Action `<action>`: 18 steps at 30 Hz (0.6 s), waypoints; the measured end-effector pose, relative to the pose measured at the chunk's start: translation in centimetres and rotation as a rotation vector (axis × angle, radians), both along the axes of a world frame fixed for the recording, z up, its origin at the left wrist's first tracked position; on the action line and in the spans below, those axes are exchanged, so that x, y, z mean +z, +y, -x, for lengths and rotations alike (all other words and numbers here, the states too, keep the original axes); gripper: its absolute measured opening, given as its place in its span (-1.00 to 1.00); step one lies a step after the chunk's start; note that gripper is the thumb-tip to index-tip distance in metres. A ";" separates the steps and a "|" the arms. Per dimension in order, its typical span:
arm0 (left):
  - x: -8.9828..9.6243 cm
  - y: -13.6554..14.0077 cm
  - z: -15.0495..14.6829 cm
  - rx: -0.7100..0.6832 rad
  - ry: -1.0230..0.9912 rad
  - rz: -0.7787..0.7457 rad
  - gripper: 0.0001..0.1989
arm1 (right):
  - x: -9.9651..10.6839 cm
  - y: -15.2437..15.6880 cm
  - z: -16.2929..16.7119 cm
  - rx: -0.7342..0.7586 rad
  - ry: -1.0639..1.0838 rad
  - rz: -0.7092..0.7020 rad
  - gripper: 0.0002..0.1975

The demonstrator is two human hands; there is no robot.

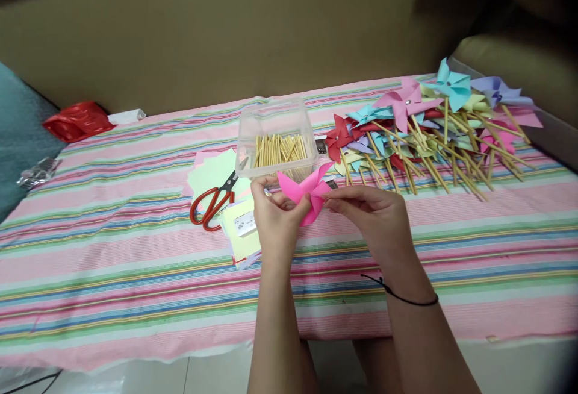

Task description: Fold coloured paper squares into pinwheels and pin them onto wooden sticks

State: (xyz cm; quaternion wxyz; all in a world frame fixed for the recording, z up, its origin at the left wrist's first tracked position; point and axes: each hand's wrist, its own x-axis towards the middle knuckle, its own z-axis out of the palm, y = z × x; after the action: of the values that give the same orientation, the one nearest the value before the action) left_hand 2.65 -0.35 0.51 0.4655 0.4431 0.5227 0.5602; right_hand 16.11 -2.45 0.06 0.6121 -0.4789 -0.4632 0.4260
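Note:
A bright pink paper pinwheel head [300, 192], its blades curled in, is pinched in my left hand [280, 213], with the thumb pressed on its middle. From the right, my right hand [370, 210] comes up to the pinwheel's edge, thumb and forefinger closed together. What those fingertips pinch is too small to tell. Just beyond both hands stands a clear plastic box [246, 123] with many short wooden sticks [277, 150] in it. Left of my left hand lie scissors [214, 201] with red-orange handles, partly over pale paper sheets [201, 174].
Finished pinwheels [409, 105] on sticks are heaped at the right. A stack of coloured paper squares [244, 249] with a white label lies by my left wrist. A red plastic bag [79, 121] and a clear crumpled wrapper [38, 172] sit far left on the striped cloth [135, 273].

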 end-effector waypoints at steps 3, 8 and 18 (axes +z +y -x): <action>-0.1 0.0 -0.4 -0.019 -0.017 -0.027 -0.51 | -0.4 0.2 0.3 -0.043 -0.064 0.021 -0.96; -0.2 0.0 -0.7 -0.047 -0.087 -0.023 -0.52 | -0.7 0.4 0.1 -0.069 -0.071 0.079 -0.95; 0.6 -0.2 -0.4 -0.109 -0.130 0.039 -0.47 | -0.9 0.6 0.1 0.011 -0.075 0.046 -0.98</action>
State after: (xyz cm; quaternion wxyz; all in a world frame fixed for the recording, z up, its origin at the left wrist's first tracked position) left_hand 3.07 -0.51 1.08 0.5369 0.4244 0.4772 0.5513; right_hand 16.05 -1.82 -0.80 0.5808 -0.5060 -0.4785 0.4215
